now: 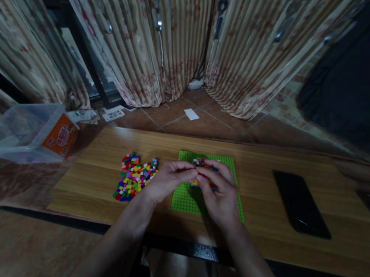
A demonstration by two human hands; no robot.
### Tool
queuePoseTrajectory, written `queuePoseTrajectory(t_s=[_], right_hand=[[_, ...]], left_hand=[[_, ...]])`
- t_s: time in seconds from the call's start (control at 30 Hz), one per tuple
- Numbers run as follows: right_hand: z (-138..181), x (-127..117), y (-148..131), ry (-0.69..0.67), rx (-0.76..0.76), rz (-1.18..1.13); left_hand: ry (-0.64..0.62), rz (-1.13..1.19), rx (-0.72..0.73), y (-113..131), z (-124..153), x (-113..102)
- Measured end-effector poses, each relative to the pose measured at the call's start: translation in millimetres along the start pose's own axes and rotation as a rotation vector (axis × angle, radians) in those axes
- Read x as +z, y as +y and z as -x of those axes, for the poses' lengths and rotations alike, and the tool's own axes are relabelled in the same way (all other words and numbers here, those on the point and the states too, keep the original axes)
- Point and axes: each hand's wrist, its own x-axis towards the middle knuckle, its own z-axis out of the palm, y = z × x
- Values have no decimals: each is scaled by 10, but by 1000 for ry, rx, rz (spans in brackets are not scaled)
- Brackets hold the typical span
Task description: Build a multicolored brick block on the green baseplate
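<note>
Over the green studded baseplate (184, 202), my left hand (170, 178) and my right hand (221, 189) meet at the fingertips. Both are closed in a pinch. A tiny orange speck shows between them, apparently a small toy brick (197, 171), mostly covered by the fingers. Behind and under my right hand, a cluster of multicoloured bricks (198, 161) sits on the baseplate, partly hidden. Left of my left hand, a loose pile of small coloured bricks (134, 177) lies on the wooden table (97, 172).
A black flat object (301, 204) lies on the table's right side. Beyond the left end stands a clear plastic box (17, 128) with an orange label. Striped curtains (180, 50) hang behind the table, and papers (191, 114) lie on the tiled floor.
</note>
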Motion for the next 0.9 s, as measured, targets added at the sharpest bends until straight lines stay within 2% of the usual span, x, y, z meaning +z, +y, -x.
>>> queuePoseTrajectory(t_s=[0.17,0.37,0.47,0.73,0.9], right_hand=[[11,17,24,17,40,-34],[-15,2,169,117,165,20],[-33,-23,241,162,224,16],[11,57,242,46,172,74],[16,88,220,62,178,129]], left_hand=[[-1,-28,-4,-32,-22,23],[134,-183,54,-70,-47,-26],[158,-291,88,-87,-58,-65],[95,-432,157,-139,-68,-89],[75,-499,186,-209,-72,-80]])
